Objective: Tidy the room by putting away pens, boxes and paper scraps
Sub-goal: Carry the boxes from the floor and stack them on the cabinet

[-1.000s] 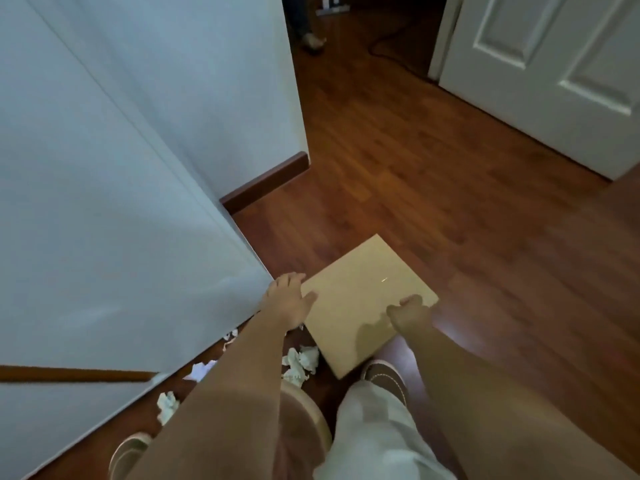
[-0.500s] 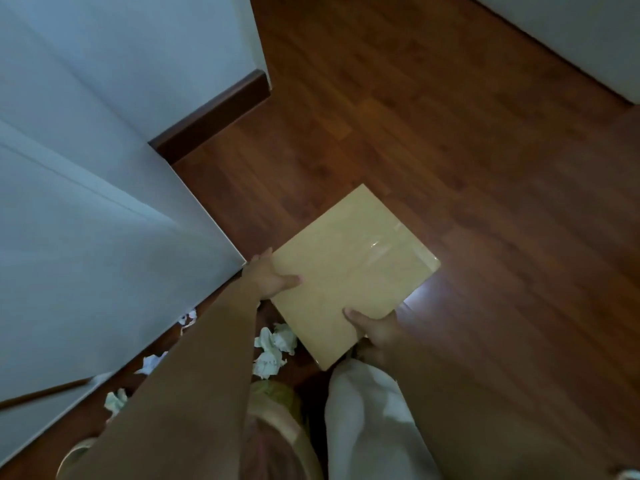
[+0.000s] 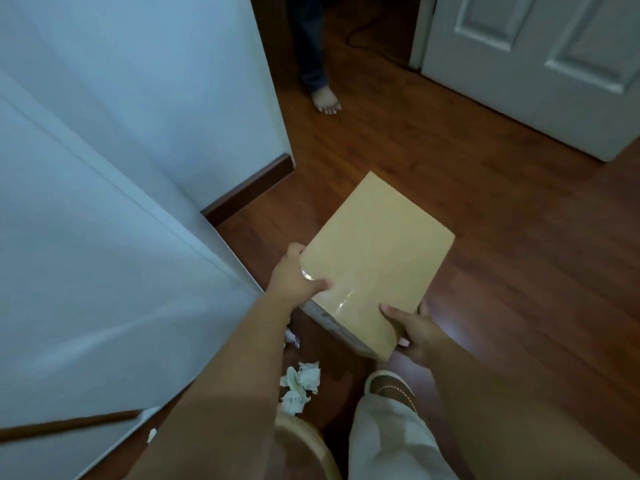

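Observation:
A flat tan cardboard box (image 3: 374, 251) is held above the wooden floor, tilted with its far corner up. My left hand (image 3: 294, 278) grips its near-left edge, thumb on the top face. My right hand (image 3: 414, 330) grips the near-right corner, thumb on top and fingers underneath. Crumpled white paper scraps (image 3: 299, 382) lie on the floor below my left arm, with a smaller scrap (image 3: 291, 337) just beneath the box and another scrap (image 3: 151, 435) by the white panel.
A white wall and panel (image 3: 104, 237) fill the left side. A white door (image 3: 540, 64) stands at the upper right. Another person's bare foot (image 3: 325, 100) is on the floor by the wall corner. My slippered foot (image 3: 391, 388) is below the box.
The box has come up off the floor between both hands and now tilts steeper. My view has swung back up, showing the door and the other person's foot again.

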Available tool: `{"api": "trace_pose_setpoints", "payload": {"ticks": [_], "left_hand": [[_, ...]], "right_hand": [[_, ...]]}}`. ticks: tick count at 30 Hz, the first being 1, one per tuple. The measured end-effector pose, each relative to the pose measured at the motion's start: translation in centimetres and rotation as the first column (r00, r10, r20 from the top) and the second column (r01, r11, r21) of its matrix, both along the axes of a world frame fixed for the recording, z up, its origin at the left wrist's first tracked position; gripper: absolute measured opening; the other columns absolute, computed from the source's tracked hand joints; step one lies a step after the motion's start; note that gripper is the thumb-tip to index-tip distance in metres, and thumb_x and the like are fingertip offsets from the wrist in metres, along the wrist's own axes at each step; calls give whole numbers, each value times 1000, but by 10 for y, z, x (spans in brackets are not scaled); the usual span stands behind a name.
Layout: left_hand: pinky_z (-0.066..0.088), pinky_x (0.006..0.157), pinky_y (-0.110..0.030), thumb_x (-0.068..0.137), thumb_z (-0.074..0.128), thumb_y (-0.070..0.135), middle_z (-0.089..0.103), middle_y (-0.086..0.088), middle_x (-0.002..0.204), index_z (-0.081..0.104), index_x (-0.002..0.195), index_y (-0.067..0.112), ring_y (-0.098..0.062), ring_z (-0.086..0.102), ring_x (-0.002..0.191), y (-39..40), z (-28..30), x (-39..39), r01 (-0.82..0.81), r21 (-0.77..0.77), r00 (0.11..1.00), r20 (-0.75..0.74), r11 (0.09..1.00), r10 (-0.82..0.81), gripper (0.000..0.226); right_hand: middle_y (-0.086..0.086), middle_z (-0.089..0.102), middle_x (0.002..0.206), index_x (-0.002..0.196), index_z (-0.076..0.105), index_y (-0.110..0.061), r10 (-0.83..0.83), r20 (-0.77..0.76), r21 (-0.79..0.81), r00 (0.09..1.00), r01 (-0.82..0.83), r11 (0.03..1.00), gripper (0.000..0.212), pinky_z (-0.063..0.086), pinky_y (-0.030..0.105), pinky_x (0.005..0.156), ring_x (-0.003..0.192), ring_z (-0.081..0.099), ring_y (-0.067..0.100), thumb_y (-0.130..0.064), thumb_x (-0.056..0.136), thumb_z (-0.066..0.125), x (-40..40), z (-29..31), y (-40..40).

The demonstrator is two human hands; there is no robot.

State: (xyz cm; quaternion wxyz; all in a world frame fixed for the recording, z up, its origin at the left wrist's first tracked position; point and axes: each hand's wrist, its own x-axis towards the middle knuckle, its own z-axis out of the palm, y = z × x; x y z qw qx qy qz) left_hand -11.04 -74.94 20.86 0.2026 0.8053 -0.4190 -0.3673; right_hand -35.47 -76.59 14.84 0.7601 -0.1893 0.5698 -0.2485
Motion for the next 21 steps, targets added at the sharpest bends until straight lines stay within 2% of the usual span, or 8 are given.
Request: {"api": "trace_pose_setpoints", "payload": {"ticks": [1, 4, 5, 9, 13, 16, 19, 21], "left_hand": [[41, 77, -27, 66, 87, 32, 58, 2, 115, 44, 124, 23, -17, 55, 100, -1, 20, -1, 2, -44, 1000, -1, 999, -2, 72], [42, 69, -21, 70, 85, 30, 59, 7, 112, 46, 125, 26, -12, 56, 96, 4, 86, -7, -1, -155, 999, -32, 988, -4, 68], [42, 70, -19, 71, 85, 30, 59, 9, 112, 45, 125, 28, -10, 57, 96, 9, 108, -9, -16, -191, 999, -50, 982, 7, 68], [47, 88, -30, 72, 84, 37, 56, 11, 120, 43, 132, 33, -15, 56, 108, 39, 191, -16, -78, -309, 995, -77, 948, 56, 73], [47, 102, -39, 70, 84, 41, 55, 12, 131, 45, 133, 38, -16, 55, 117, 86, 272, -17, -124, -463, 988, -137, 878, 67, 74], [45, 104, -38, 72, 81, 46, 51, 15, 137, 43, 137, 41, -14, 53, 120, 121, 331, -21, -138, -553, 983, -176, 822, 46, 75], [47, 91, -29, 78, 79, 40, 54, 11, 135, 45, 138, 37, -11, 57, 114, 171, 390, -28, -232, -665, 957, -285, 710, 46, 69], [49, 90, -29, 78, 79, 39, 57, 9, 133, 48, 135, 36, -12, 60, 113, 195, 423, -32, -281, -718, 939, -341, 637, 30, 65]], "right_hand": [[4, 60, 128, 130, 41, -32, -10, 1, -33, 1000, 10, 999, 70, 56, 50, 76, 95, 64, 23, -3, 77, 77, -1, 16, -2], [5, 62, 127, 134, 41, -33, -85, 85, -133, 993, 96, 986, 70, 55, 43, 66, 90, 64, 25, -4, 78, 74, -4, 69, -11], [5, 64, 126, 134, 43, -33, -106, 126, -167, 986, 126, 978, 71, 56, 44, 70, 95, 66, 26, -4, 78, 75, -4, 91, -12], [3, 66, 125, 135, 46, -36, -89, 208, -321, 974, 154, 935, 70, 51, 57, 91, 105, 65, 26, -4, 79, 73, -7, 181, -4], [0, 67, 117, 132, 47, -48, -23, 217, -419, 976, 115, 901, 67, 49, 70, 80, 104, 64, 33, -15, 80, 74, -11, 277, 23], [7, 64, 125, 128, 52, -43, 24, 255, -510, 967, 113, 852, 54, 52, 62, 85, 109, 63, 36, -16, 84, 69, -13, 341, 44], [15, 62, 127, 130, 53, -33, 132, 302, -659, 944, 107, 744, 44, 54, 48, 78, 106, 62, 37, -15, 90, 53, -17, 409, 82], [16, 61, 125, 128, 55, -30, 216, 325, -751, 921, 113, 651, 43, 52, 51, 86, 111, 60, 40, -16, 88, 49, -20, 451, 102]]}}
